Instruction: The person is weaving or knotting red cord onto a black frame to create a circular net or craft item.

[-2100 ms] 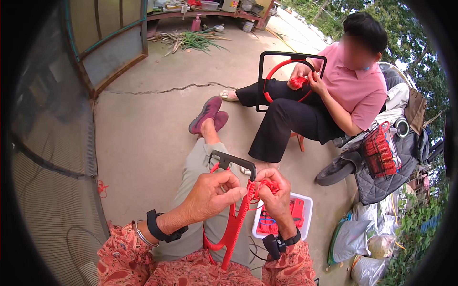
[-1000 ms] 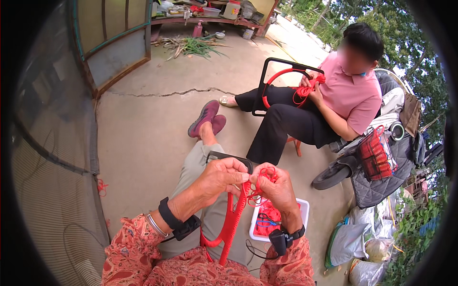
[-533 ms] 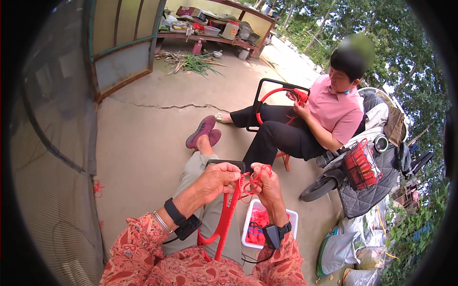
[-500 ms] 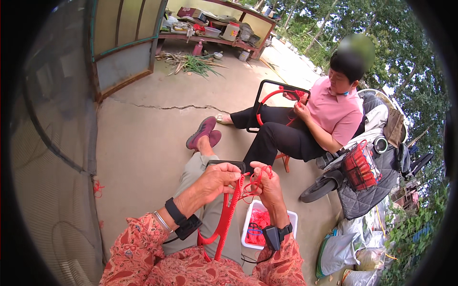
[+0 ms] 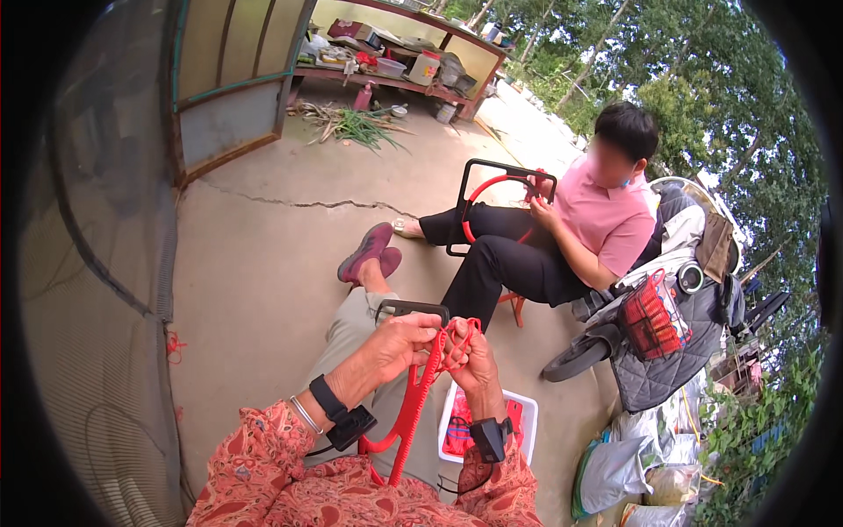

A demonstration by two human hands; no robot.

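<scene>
Left hand (image 5: pixel 399 344) and right hand (image 5: pixel 472 356), both closed around the upper part of a red wrapped frame (image 5: pixel 413 413) held over the lap; the fingers of each are curled tight on the red cord at the frame's top, just below its black bar (image 5: pixel 413 308). Directly beneath the frame, on the floor beside the person's leg, stands a white tray (image 5: pixel 527 413) holding red material. The concrete floor (image 5: pixel 263 272) spreads beyond the frame, bare and grey, crossed by a long crack (image 5: pixel 299 203). Beyond the frame sits a second person (image 5: pixel 562 237) holding a similar black-and-red frame. Further back, a cluttered shelf (image 5: pixel 386 70) runs along the yard's edge, green stalks (image 5: pixel 351 127) lying before it. To the frame's right, a parked scooter (image 5: pixel 659 325) with a red basket.
</scene>
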